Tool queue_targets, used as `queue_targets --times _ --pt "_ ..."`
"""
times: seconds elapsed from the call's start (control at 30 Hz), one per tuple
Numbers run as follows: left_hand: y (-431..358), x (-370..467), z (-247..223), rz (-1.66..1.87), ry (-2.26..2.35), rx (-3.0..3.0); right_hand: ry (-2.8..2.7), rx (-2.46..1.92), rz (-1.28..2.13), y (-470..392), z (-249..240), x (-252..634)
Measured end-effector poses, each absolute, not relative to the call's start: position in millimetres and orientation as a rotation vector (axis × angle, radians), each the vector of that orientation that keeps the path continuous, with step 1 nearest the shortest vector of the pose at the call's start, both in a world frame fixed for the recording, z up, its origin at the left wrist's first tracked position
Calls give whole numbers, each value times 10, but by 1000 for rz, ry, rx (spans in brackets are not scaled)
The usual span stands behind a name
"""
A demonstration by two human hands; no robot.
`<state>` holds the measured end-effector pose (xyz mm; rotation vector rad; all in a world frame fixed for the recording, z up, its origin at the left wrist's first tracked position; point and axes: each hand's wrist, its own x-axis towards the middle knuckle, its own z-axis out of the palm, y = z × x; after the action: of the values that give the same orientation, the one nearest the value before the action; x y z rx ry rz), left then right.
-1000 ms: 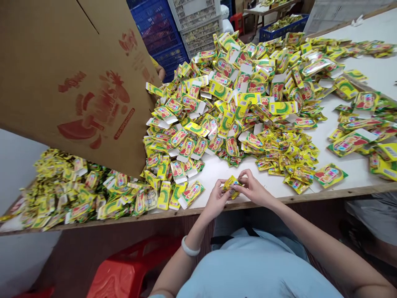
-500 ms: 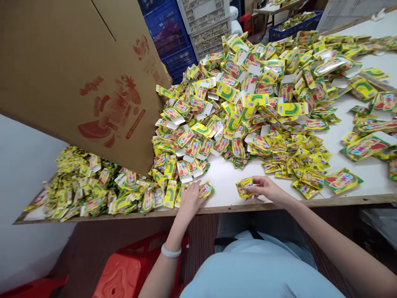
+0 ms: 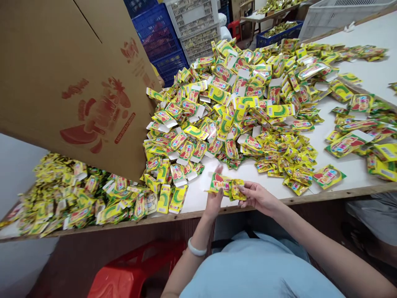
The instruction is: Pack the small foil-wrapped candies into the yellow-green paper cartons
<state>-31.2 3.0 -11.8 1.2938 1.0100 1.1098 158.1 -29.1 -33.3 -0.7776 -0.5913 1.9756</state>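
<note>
Near the table's front edge, my left hand [image 3: 214, 200] grips a small printed candy box [image 3: 219, 183], yellow and green with a red fruit picture. My right hand [image 3: 257, 196] pinches a yellow candy packet [image 3: 238, 189] against the right end of that box. Packet and box overlap there, and I cannot tell whether the packet is partly inside. Just beyond my hands lies a big heap of similar boxes [image 3: 228, 126], many with white flaps sticking out. Small yellow packets [image 3: 288, 161] are piled to the right of it.
A tall brown carton [image 3: 102, 95] stands on the table at the left. More packets and boxes [image 3: 62, 192] spread beyond it. Boxes [image 3: 353, 142] also lie at the right. Stacked crates [image 3: 194, 29] rise behind the table, and a red stool [image 3: 124, 273] is below its front edge.
My left hand has moved right, lifting a box from the table edge. My right hand still holds the packet, now brought against the box. The view has shifted slightly.
</note>
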Motion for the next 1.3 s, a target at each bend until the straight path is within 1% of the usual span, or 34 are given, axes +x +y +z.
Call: queue_targets --times 0.07,0.13,0.23,0.33,0.4,0.53,0.6,0.7,0.77,0.87,0.97,1.1,1.23,1.3 --pt "15 -160 -111 1231 889 1089 -677 -828 1943 -332 -282 1584" --pt "17 -89 -47 1247 888 978 -757 -886 1783 -339 -185 1637" --pt "-7 -65 86 1058 916 981 -848 -908 1475 -294 12 1740" --pt "-97 -39 167 803 902 1036 -1030 -869 1290 -231 229 1761" --pt "-163 -29 190 679 887 1066 -1241 -861 1181 -198 359 1749" --pt "-216 -72 228 592 886 1196 -1764 -904 925 -179 528 1814" --pt "-210 -93 245 519 889 1264 -1999 -944 863 -193 577 1879" --pt "-194 -86 233 426 872 1320 -2271 -1008 857 -226 653 1940" --pt "-188 -78 195 426 855 1345 -2332 -1001 900 -245 693 1959" --pt "-185 -102 126 406 812 1348 -2192 -960 960 -276 658 1989" --pt "-188 -148 89 303 740 1325 -2053 -944 937 -341 490 2012" --pt "-205 -124 104 240 684 1309 -2075 -883 1015 -467 289 2004" --pt "-215 36 90 297 664 1311 -2044 -895 1161 -563 233 1991" --pt "-179 131 18 344 646 1377 -2005 -964 1125 -597 203 2047"
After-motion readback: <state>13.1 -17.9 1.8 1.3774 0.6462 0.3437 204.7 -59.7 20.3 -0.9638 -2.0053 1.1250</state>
